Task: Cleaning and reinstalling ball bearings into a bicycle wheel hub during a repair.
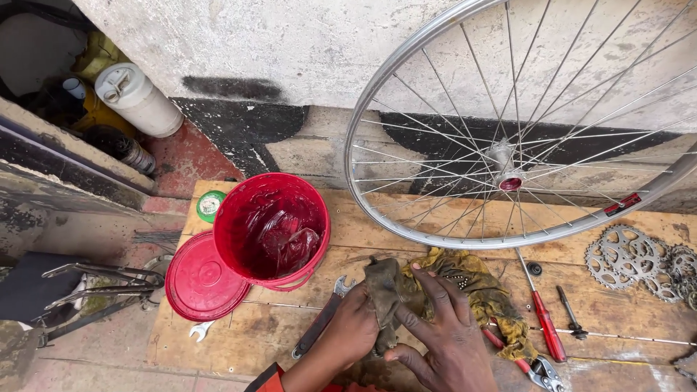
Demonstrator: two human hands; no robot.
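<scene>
Both hands are at work on a grimy, dark olive-brown cloth rag (388, 290) at the front of the worn wooden board (239, 337): the left hand (352, 334) is clenched around a bunched part of it, and the right hand (446, 337) lies over it with fingers spread, the thumb and fingertips pressing into the folds. Whatever small part may be wrapped inside cannot be seen, so the wiping looks to be in mid-course rather than finished; the rest of the rag, a yellower stained stretch, trails off to the right across the board. Just behind the hands, a silver spoked bicycle wheel with a red-centred hub (510, 181) leans against the rough plastered wall, its rim resting on the board close to the cloth. To the left stands an open red plastic bucket of dark red grease (272, 229), with its round red lid (203, 279) lying beside it. A dark steel spanner (319, 327) lies touching the left wrist, a red-handled screwdriver (544, 323) and red-handled pliers (534, 366) crowd the right side, and grey toothed sprockets (628, 261) sit further right, well apart.
</scene>
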